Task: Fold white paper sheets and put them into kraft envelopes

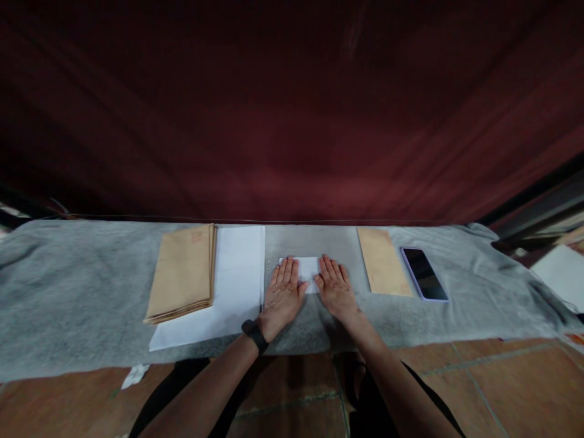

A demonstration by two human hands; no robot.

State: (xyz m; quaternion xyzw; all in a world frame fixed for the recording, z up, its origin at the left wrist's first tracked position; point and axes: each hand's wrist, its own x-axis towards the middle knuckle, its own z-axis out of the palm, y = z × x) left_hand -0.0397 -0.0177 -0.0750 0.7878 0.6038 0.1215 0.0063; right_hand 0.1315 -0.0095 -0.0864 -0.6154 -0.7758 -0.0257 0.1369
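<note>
A small folded white paper (309, 266) lies flat on the grey cloth in the middle. My left hand (283, 291) presses on its left end, palm down with the fingers stretched out. On the right end rests my right hand (336, 286), also flat and with its fingers extended. Both hands cover parts of the paper, and its middle shows between them. Left of my hands are white paper sheets (239, 261), partly under a stack of brown envelopes (185, 267). A single brown envelope (384, 261) lies to the right of my right hand.
A phone in a purple case (425, 274) lies beyond the single envelope. The grey cloth (91, 292) covers the long narrow surface, with a dark red hanging (292, 121) behind it. A crumpled white scrap (135, 376) is on the tiled floor (493, 377).
</note>
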